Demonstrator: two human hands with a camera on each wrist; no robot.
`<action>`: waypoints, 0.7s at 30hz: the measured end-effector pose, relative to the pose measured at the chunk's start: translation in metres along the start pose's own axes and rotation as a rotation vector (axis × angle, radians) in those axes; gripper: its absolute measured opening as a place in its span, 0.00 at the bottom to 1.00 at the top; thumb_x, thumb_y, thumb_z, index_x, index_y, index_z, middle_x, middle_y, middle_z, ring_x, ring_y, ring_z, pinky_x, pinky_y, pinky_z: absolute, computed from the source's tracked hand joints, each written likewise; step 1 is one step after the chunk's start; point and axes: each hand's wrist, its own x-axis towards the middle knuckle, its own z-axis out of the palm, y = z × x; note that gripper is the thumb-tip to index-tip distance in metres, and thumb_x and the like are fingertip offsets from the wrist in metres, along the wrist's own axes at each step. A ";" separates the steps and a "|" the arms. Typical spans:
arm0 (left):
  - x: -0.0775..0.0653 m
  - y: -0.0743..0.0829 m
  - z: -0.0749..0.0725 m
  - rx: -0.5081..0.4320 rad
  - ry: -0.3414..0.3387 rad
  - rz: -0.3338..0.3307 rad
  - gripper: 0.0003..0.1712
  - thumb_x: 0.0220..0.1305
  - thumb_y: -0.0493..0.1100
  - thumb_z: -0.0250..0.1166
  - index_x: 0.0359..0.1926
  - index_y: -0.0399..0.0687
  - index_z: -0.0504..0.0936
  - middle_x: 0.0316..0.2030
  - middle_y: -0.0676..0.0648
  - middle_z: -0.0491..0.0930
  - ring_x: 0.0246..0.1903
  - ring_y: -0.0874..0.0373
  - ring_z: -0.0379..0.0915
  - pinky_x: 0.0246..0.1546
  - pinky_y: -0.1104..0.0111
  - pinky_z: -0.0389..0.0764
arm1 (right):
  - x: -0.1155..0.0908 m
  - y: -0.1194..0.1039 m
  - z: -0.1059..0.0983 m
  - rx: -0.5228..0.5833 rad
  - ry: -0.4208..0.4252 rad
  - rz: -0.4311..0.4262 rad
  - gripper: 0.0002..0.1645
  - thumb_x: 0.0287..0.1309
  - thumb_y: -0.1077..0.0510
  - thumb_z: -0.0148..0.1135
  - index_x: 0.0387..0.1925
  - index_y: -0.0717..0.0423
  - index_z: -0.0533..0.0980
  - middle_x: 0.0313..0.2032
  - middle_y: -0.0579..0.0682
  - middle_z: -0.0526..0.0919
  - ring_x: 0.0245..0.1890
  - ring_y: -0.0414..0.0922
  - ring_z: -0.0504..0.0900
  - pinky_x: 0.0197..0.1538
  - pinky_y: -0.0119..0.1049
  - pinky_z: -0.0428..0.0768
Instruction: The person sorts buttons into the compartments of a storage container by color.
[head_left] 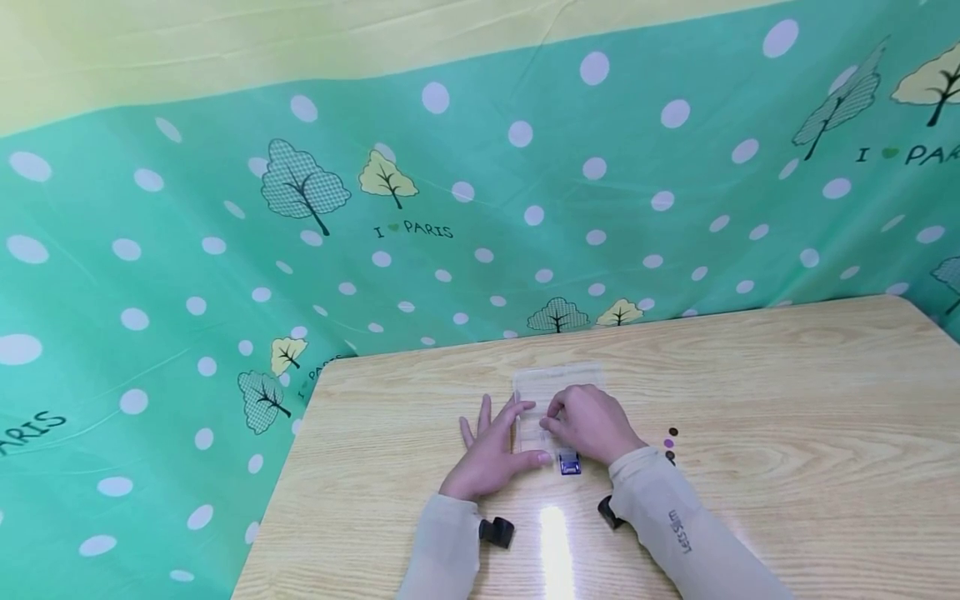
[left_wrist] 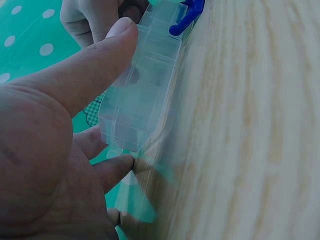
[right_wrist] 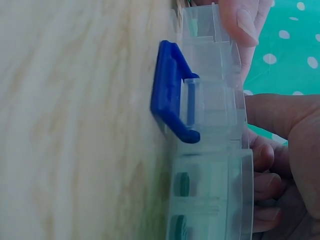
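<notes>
A clear plastic compartment box [head_left: 531, 437] lies on the table with its clear lid [head_left: 551, 375] folded back. Its blue latch [head_left: 570, 463] hangs at the front edge. My left hand [head_left: 491, 458] rests against the left end, thumb along the front wall, forefinger over the side, the others spread. Above the middle compartments, my right hand [head_left: 592, 421] has its thumb and fingertips bent close together over the box; whether they pinch something small is hidden. In the right wrist view, green discs [right_wrist: 185, 185] show through the wall of the right-hand compartments.
To the right of the box lie a few small round pieces: a dark one [head_left: 673, 432], a purple one [head_left: 668, 443] and another dark one [head_left: 670, 456], partly behind the sleeve. A green dotted curtain [head_left: 450, 283] hangs behind the wooden table [head_left: 787, 417].
</notes>
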 end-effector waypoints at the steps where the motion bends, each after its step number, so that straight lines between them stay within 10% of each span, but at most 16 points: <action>1: 0.000 0.000 0.000 -0.002 -0.001 0.000 0.45 0.56 0.62 0.73 0.72 0.65 0.66 0.79 0.51 0.48 0.77 0.41 0.18 0.64 0.38 0.10 | 0.000 0.000 0.000 0.001 -0.004 0.000 0.09 0.55 0.50 0.75 0.28 0.51 0.86 0.29 0.43 0.86 0.25 0.38 0.74 0.34 0.39 0.79; 21: 0.001 0.000 0.000 0.004 0.000 -0.012 0.45 0.56 0.60 0.73 0.73 0.67 0.65 0.79 0.51 0.48 0.77 0.42 0.17 0.64 0.38 0.09 | -0.007 0.009 -0.017 0.065 -0.001 0.039 0.08 0.59 0.53 0.71 0.36 0.52 0.85 0.17 0.43 0.70 0.18 0.40 0.67 0.23 0.34 0.66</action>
